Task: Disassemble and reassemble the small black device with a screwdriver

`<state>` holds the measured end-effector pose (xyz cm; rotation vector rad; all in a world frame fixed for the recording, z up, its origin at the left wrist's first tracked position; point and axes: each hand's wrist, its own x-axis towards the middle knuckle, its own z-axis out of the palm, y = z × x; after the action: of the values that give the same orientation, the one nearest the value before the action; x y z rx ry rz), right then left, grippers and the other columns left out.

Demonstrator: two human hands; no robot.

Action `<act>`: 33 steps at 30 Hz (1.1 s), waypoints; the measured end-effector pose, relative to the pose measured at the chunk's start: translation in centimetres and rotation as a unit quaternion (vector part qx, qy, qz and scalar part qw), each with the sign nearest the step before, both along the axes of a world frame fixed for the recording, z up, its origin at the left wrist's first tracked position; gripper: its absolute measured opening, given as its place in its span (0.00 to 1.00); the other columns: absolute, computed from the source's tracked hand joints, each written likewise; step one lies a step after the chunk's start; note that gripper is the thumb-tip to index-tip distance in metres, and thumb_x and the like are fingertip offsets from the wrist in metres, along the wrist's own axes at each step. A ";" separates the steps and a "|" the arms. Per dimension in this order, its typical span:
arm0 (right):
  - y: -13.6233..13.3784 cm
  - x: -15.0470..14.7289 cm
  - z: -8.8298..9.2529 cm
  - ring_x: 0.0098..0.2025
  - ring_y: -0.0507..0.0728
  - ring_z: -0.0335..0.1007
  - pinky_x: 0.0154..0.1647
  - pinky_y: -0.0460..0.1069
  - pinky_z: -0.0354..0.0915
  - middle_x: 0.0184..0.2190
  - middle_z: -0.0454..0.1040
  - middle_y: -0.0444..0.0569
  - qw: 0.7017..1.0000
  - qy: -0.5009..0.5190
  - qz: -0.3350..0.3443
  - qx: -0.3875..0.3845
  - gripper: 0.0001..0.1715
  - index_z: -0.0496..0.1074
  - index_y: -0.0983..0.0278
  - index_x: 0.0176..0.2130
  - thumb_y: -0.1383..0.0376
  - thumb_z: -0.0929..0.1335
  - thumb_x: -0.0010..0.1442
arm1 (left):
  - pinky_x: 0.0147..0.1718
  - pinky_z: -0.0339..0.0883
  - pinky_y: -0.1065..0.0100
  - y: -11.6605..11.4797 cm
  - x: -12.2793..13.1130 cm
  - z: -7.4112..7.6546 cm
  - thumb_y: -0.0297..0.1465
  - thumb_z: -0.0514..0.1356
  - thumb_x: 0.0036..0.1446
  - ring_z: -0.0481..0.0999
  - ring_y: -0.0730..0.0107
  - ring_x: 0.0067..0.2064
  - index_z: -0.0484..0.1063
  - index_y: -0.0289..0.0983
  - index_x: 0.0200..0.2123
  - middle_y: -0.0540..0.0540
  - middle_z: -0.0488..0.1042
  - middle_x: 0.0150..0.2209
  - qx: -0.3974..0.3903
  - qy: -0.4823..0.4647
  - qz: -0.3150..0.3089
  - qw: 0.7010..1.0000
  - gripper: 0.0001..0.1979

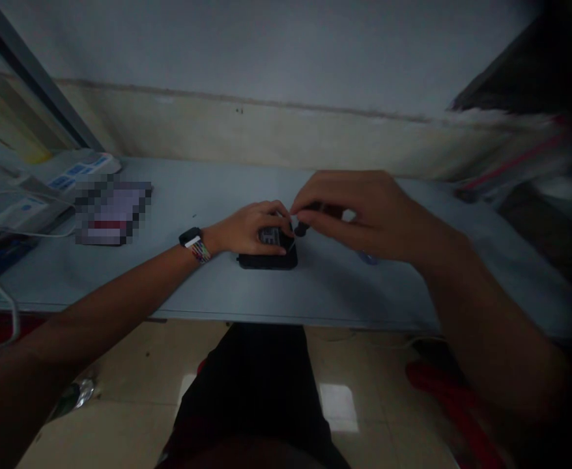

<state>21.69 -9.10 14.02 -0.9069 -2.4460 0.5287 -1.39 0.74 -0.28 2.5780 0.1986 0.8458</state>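
One power strip (68, 180) and a flat blurred-out object (113, 212) lie well left of the black case (268, 262) on the desk (202, 192). The left hand (251, 228), half-curled, rests over the case, its grip unclear; the right hand (369, 212), just right of the case, pinches a small dark piece (301, 229) between thumb and fingertips.

Black case (268, 262) matt, plastic-looking; tabletop (208, 185) smooth; floor tiles (371, 391) glossy.

Dim; glare on floor (371, 391); right edge blurred.
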 end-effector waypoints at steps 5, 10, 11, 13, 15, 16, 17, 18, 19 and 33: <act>-0.2 0.4 2.9 0.33 0.59 0.72 0.36 0.54 0.62 0.41 0.80 0.54 0.955 -0.267 0.051 0.116 0.14 0.78 0.63 0.49 0.64 0.64 0.74 | 0.57 0.74 0.52 -0.2 0.1 0.0 0.44 0.73 0.64 0.80 0.52 0.55 0.82 0.41 0.50 0.38 0.80 0.54 0.000 -0.001 0.007 1.000 0.17; 0.7 -0.3 3.8 0.33 0.59 0.74 0.35 0.54 0.62 0.38 0.82 0.52 0.933 -0.333 0.112 0.081 0.15 0.79 0.61 0.49 0.71 0.64 0.72 | 0.59 0.73 0.50 -0.4 0.1 0.2 0.43 0.74 0.62 0.81 0.51 0.56 0.83 0.42 0.52 0.39 0.80 0.57 -0.009 0.015 0.019 1.000 0.19; 0.9 -0.6 3.9 0.33 0.59 0.74 0.35 0.54 0.62 0.38 0.82 0.52 0.933 -0.334 0.114 0.072 0.15 0.79 0.60 0.48 0.71 0.64 0.72 | 0.59 0.73 0.50 -0.4 0.1 0.2 0.44 0.74 0.62 0.81 0.52 0.56 0.83 0.43 0.52 0.39 0.80 0.58 -0.008 0.017 0.023 1.000 0.19; 1.1 -1.3 4.0 0.34 0.59 0.76 0.35 0.53 0.63 0.38 0.82 0.52 0.932 -0.342 0.107 0.056 0.14 0.79 0.60 0.47 0.71 0.64 0.73 | 0.59 0.73 0.51 -0.5 0.1 0.2 0.44 0.74 0.62 0.80 0.52 0.56 0.83 0.43 0.52 0.39 0.80 0.58 -0.004 0.023 0.032 0.999 0.19; 1.1 -1.8 4.2 0.32 0.59 0.75 0.34 0.53 0.61 0.34 0.81 0.51 0.923 -0.373 0.082 0.045 0.13 0.80 0.61 0.44 0.68 0.65 0.74 | 0.58 0.73 0.51 -0.5 0.1 0.2 0.45 0.73 0.62 0.80 0.52 0.56 0.83 0.42 0.52 0.39 0.80 0.57 0.000 0.028 0.035 0.999 0.19; 1.1 -1.9 4.3 0.30 0.58 0.74 0.33 0.53 0.59 0.30 0.80 0.50 0.916 -0.394 0.064 0.043 0.13 0.80 0.62 0.41 0.66 0.65 0.74 | 0.58 0.73 0.51 -0.6 0.1 0.2 0.44 0.73 0.63 0.80 0.51 0.56 0.83 0.42 0.52 0.39 0.80 0.57 0.001 0.029 0.035 0.999 0.19; 1.0 -2.1 4.3 0.27 0.58 0.71 0.31 0.53 0.57 0.27 0.78 0.49 0.907 -0.417 0.045 0.042 0.14 0.80 0.62 0.39 0.64 0.66 0.74 | 0.58 0.73 0.51 -0.6 0.1 0.2 0.44 0.73 0.63 0.80 0.51 0.56 0.83 0.42 0.52 0.38 0.79 0.57 0.000 0.029 0.034 0.999 0.19; 0.9 -2.1 4.4 0.25 0.58 0.69 0.30 0.53 0.54 0.24 0.75 0.48 0.897 -0.439 0.024 0.042 0.16 0.80 0.62 0.37 0.61 0.66 0.75 | 0.58 0.73 0.51 -0.6 0.1 0.2 0.44 0.73 0.63 0.80 0.51 0.56 0.83 0.42 0.52 0.38 0.79 0.57 -0.001 0.030 0.033 0.999 0.18; 0.7 -2.1 4.5 0.23 0.57 0.66 0.30 0.53 0.52 0.22 0.73 0.48 0.888 -0.458 0.002 0.047 0.18 0.80 0.62 0.36 0.59 0.66 0.75 | 0.58 0.72 0.51 -0.6 0.1 0.2 0.44 0.73 0.63 0.80 0.51 0.55 0.83 0.42 0.52 0.38 0.79 0.57 -0.001 0.030 0.033 0.999 0.18; 0.9 -1.3 6.4 0.30 0.60 0.76 0.32 0.53 0.59 0.34 0.84 0.51 0.901 -0.423 0.079 0.049 0.16 0.76 0.60 0.56 0.66 0.64 0.73 | 0.59 0.72 0.52 -0.3 0.1 -0.1 0.43 0.73 0.64 0.80 0.52 0.57 0.82 0.42 0.52 0.39 0.79 0.58 -0.004 0.023 0.027 0.999 0.18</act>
<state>20.39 -8.22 20.38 -1.0477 -3.3062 0.0313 -1.26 0.46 -0.34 2.5966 0.2860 0.8022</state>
